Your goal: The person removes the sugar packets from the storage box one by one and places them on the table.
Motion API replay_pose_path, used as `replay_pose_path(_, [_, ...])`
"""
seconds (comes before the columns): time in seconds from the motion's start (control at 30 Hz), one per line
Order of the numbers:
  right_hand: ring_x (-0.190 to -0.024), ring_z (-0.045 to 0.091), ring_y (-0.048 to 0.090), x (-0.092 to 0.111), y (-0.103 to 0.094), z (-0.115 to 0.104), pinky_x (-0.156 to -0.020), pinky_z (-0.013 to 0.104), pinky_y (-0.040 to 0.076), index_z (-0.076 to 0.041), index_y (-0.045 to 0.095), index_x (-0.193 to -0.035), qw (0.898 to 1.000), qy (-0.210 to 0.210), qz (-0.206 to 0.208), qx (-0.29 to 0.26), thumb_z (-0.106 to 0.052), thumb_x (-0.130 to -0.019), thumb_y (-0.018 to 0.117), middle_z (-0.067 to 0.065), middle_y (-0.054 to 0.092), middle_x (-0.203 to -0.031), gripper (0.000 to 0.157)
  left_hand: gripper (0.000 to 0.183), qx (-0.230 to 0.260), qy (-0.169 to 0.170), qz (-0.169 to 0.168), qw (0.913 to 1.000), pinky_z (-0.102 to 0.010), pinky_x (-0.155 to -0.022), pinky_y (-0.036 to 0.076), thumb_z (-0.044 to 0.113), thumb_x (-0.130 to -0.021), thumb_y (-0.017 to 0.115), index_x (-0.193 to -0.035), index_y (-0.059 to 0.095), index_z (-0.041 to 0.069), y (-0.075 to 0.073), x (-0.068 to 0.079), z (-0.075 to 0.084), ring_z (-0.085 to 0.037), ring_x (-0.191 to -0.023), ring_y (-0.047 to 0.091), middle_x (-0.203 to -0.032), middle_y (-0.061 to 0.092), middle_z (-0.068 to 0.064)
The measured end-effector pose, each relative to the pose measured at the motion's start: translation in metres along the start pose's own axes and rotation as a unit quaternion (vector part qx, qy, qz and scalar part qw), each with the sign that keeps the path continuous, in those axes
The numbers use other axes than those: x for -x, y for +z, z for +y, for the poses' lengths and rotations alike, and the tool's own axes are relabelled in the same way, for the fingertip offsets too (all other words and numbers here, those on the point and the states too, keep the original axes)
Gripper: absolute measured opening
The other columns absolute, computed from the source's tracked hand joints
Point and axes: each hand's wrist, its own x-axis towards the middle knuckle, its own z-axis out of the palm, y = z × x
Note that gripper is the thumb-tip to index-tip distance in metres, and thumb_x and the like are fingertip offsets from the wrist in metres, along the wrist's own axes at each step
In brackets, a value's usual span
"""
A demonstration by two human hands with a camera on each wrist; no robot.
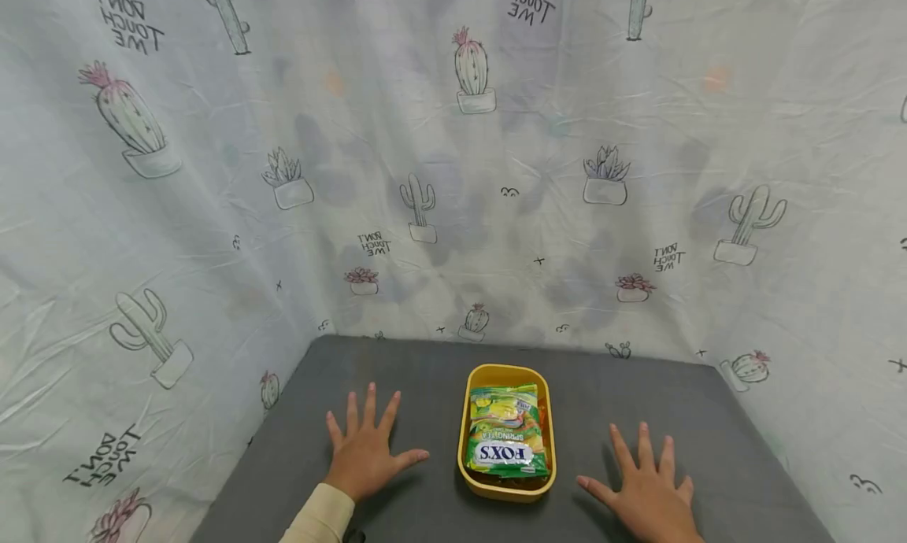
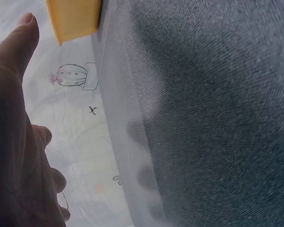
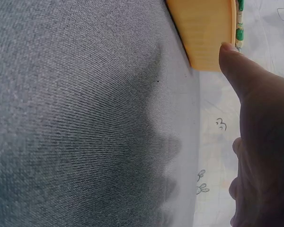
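A yellow rectangular container stands on the grey tabletop between the two hands. Inside it lies a green and yellow FOX'S Spring Tea candy bag, its print upside down from here; what lies under the bag is mostly hidden. To the container's left, my left hand is spread with straight fingers, holding nothing. My right hand, on the other side, has its fingers spread too and holds nothing. Both wrist views show the hands above the cloth surface, casting shadows, their thumbs pointing toward the container wall without visible contact.
The grey cloth-covered table runs back to a pale curtain printed with cacti and mirrored lettering. That curtain also closes in the left and right sides. A small dark object shows beside the left sleeve at the bottom edge.
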Motion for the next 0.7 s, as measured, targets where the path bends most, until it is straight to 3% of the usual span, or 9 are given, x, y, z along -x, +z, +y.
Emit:
replay_pose_path(0.43, [-0.147, 0.075, -0.008, 0.000, -0.002, -0.008, -0.099, 0.097, 0.010, -0.012, 0.026, -0.174, 1.000, -0.006, 0.006, 0.009, -0.099, -0.078, 0.058, 0.042, 0.001, -0.170, 0.134, 0.121, 0.031, 0.012, 0.020, 0.9992, -0.089, -0.110, -0.004, 0.087, -0.080, 0.073, -0.174, 0.033, 0.023, 0.006, -0.001, 0.000, -0.063, -0.157, 0.003, -0.179, 0.011, -0.024])
replay_pose_path(0.7, [-0.146, 0.076, -0.005, -0.001, -0.008, -0.014, -0.101, 0.095, 0.012, -0.012, 0.022, -0.175, 1.000, -0.009, 0.014, -0.003, -0.097, -0.079, 0.059, 0.042, 0.002, -0.170, 0.133, 0.124, 0.051, 0.008, -0.006, 0.9986, -0.090, -0.109, 0.001, 0.087, -0.079, 0.073, -0.176, 0.028, 0.025, 0.007, -0.004, 0.005, -0.063, -0.157, 0.002, -0.179, 0.009, -0.023])
